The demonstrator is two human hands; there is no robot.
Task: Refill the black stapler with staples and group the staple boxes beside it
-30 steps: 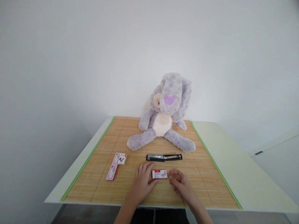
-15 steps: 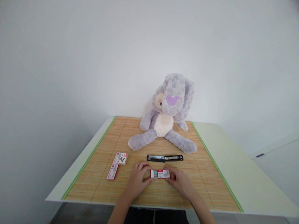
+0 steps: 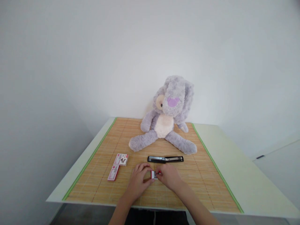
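Observation:
My left hand [image 3: 139,180] grips the left end of a small white and red staple box [image 3: 152,175] between thumb and fingers, on the bamboo mat. The box is partly slid open, with grey showing in the gap. Over its right part is my right hand [image 3: 170,176], fingertips pinched together at the gap. What they pinch is hidden. Just beyond the hands lies a black stapler [image 3: 165,159], spread flat with its metal inside facing up.
To the left, several white and pink-red boxes [image 3: 113,173] lie close together, one with a stapler picture. A grey plush toy [image 3: 165,125] sits against the wall at the back. The bamboo mat [image 3: 93,175] has green edges and covers the middle of the white table [image 3: 246,181].
My right hand has moved left from the right end of the staple box to its open gap, now covering much of the box. My left hand keeps its hold.

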